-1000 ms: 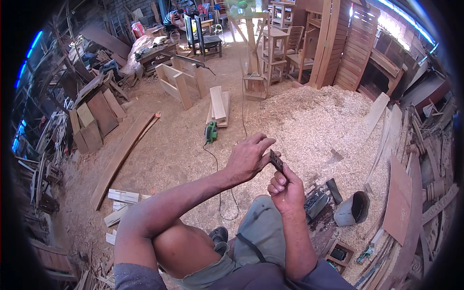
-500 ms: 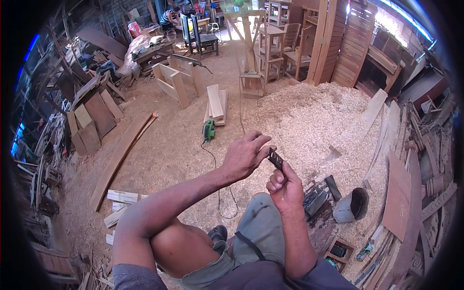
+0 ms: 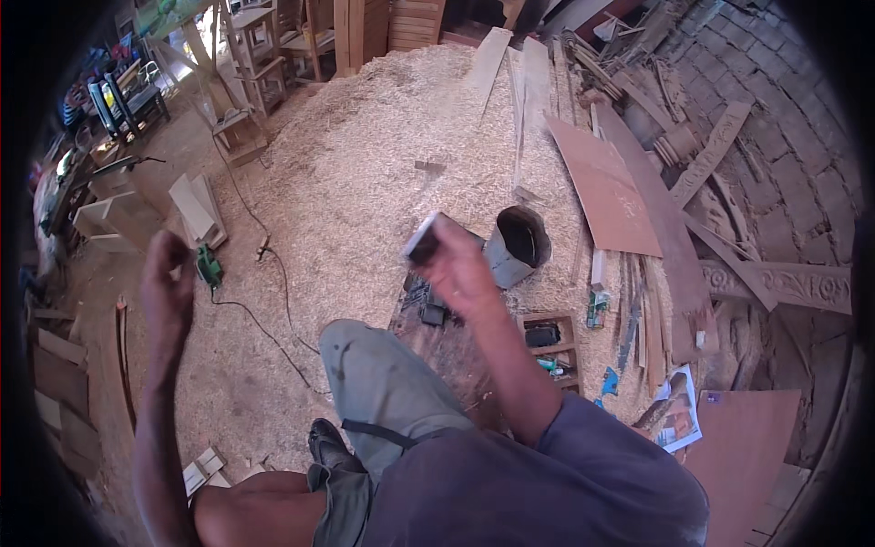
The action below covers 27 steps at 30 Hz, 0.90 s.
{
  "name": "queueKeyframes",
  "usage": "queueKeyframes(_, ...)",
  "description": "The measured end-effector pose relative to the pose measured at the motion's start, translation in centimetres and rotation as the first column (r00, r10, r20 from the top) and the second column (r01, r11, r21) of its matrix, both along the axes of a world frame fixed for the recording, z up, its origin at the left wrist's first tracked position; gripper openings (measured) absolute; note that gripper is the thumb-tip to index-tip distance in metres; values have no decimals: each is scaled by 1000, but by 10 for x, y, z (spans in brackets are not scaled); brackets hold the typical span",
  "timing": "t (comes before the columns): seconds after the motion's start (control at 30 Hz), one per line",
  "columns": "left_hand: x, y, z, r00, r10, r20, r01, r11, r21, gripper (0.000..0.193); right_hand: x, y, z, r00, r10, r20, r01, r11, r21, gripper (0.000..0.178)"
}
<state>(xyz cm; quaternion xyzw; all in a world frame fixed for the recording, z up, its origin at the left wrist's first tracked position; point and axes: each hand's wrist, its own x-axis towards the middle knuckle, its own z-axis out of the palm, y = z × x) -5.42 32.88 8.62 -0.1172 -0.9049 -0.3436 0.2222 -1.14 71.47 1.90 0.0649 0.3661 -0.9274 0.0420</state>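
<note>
My right hand (image 3: 463, 276) is closed round a small flat dark piece with a pale, shiny face (image 3: 423, 239), tilted in the fingers. The hand is slightly blurred and covers part of the piece. Beyond and below it lies a dark, stained board (image 3: 456, 351) with black blocks (image 3: 433, 314) on it, close to a grey metal bucket (image 3: 517, 246). My left hand (image 3: 168, 278) hangs raised at the left, apart from the right one, near a green power planer (image 3: 209, 265) on the ground. Its fingers are dim and smeared.
Wood shavings (image 3: 365, 137) cover the ground. To the right of my knee stands a divided wooden box (image 3: 550, 342) with small items. Further right are a reddish panel (image 3: 606, 187), long boards and a carved plank (image 3: 793, 284). A cord trails from the planer.
My hands have parted: the left has let go of the dark piece and swung left, while the right carries it toward the blocks and bucket. The view has turned right.
</note>
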Motion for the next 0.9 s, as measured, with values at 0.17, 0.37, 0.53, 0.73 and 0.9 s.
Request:
queueKeyframes(0.17, -28, -106, -11, 988, 118, 101, -118, 993, -11, 14, -6, 110, -13, 911, -411, 42, 332, 788, 518, 23)
queueKeyframes(0.37, -25, -148, -2, 949, 306, 71, -284, 933, -220, 19, -33, 219, -96, 945, -328, -2, -50, -149, 988, 32)
queueKeyframes(0.53, -6, -129, -6, 933, 351, 76, -191, 664, -723, 22, -53, 235, -135, 966, -167, 200, -255, -457, 852, 30)
queueKeyframes(0.73, 22, -106, -41, 965, 178, 192, 21, 677, -735, 17, -65, 240, -167, 940, -71, 335, -324, -496, 806, 33)
queueKeyframes(0.9, 25, -99, -72, 936, 121, 330, 156, 699, -698, 16, -65, 260, -183, 885, -86, 457, -449, -410, 794, 29)
